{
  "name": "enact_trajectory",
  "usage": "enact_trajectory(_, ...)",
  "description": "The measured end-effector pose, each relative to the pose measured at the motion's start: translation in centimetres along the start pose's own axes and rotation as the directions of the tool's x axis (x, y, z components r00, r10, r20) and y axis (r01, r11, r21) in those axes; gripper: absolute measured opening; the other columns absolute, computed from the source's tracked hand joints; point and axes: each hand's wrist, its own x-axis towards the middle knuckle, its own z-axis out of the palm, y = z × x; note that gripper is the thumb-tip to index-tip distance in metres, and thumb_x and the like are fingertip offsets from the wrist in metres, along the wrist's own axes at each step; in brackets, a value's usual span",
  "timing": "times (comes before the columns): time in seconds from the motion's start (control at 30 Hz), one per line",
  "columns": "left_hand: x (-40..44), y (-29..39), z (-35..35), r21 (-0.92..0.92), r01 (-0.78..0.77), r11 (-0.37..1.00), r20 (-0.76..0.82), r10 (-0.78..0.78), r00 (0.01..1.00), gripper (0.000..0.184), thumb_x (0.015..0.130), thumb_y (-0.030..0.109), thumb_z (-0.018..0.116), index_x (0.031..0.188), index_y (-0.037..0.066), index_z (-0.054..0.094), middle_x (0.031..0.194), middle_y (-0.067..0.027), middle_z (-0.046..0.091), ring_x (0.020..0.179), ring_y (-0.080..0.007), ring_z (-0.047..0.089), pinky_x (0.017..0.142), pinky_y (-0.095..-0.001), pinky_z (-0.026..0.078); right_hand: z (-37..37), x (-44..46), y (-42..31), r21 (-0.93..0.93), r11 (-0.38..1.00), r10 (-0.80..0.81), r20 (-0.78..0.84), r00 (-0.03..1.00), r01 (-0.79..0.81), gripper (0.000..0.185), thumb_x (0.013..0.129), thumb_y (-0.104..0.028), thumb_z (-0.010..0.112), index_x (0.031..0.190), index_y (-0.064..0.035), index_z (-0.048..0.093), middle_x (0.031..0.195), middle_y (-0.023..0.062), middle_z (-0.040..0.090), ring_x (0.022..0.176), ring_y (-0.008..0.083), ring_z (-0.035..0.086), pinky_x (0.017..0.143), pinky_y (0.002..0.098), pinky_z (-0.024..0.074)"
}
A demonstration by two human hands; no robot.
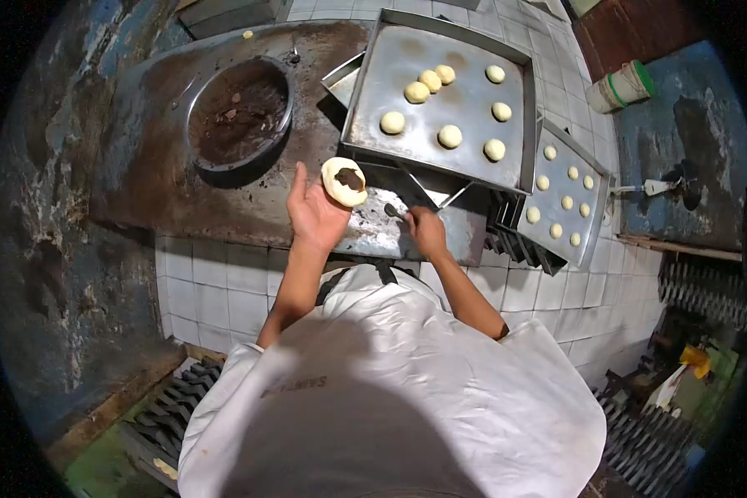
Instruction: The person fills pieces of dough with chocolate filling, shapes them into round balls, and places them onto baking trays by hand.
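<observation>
A flattened round of pale dough (334, 189) with dark brown filling (350, 178) in its middle rests on the fingers of my left hand (317, 214), palm up, thumb stretched out. My right hand (427, 230) is closed around the handle of a spoon (393, 212), its bowl towards the dough. Left of them stands a round metal bowl (288, 124) of dark brown filling. Beyond my hands a large metal tray (473, 46) carries several pale dough balls (450, 136), three of them close together in a slanting row.
A lower tray (599, 187) with several dough balls lies to the right. Both trays sit on stacked metal trays. The worn tabletop (149, 178) ends just in front of my body. A bucket with a green lid (622, 86) stands at the upper right, near a tiled wall.
</observation>
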Motion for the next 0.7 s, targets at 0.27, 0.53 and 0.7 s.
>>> enact_trajectory(0.27,-1.1,-3.3,-0.2,0.371,0.027,0.928,0.021,-0.037,0.999,0.033,0.104,0.026,0.056,0.123,0.000,0.059,0.120,-0.0104,0.066,0.111,-0.0213,0.064,0.100,-0.0349,0.049,-8.8,2.6,-12.1,0.830,0.039,-0.198,0.553,0.810,-0.557,0.050,0.099,-0.028,0.066,0.143,-0.0083,0.053,0.135,0.0030,0.060,0.121,0.0178,0.056,0.098,0.0354,0.0485)
enact_trajectory(0.53,-4.3,-0.9,1.8,0.859,-0.081,0.505,0.014,0.136,0.991,0.062,0.078,-0.012,0.071,0.138,-0.005,0.057,0.125,-0.0114,0.066,0.119,-0.0195,0.062,0.102,-0.0320,0.048,-11.7,1.0,-15.2,0.319,0.787,-0.533,-0.082,0.842,0.529,0.057,0.085,-0.006,0.076,0.139,-0.0026,0.055,0.131,0.0185,0.063,0.118,0.0304,0.064,0.094,0.0366,0.0524)
enact_trajectory(0.7,-6.2,1.6,3.7,0.906,-0.294,0.305,0.172,0.370,0.913,0.054,0.080,-0.013,0.072,0.132,-0.007,0.060,0.116,-0.0120,0.066,0.108,-0.0170,0.063,0.095,-0.0281,0.052,-11.9,1.3,-20.1,0.461,0.699,-0.499,-0.234,0.835,0.547,0.025,0.091,-0.012,0.072,0.113,-0.0012,0.073,0.111,0.0174,0.072,0.096,0.0311,0.072,0.081,0.0382,0.0573)
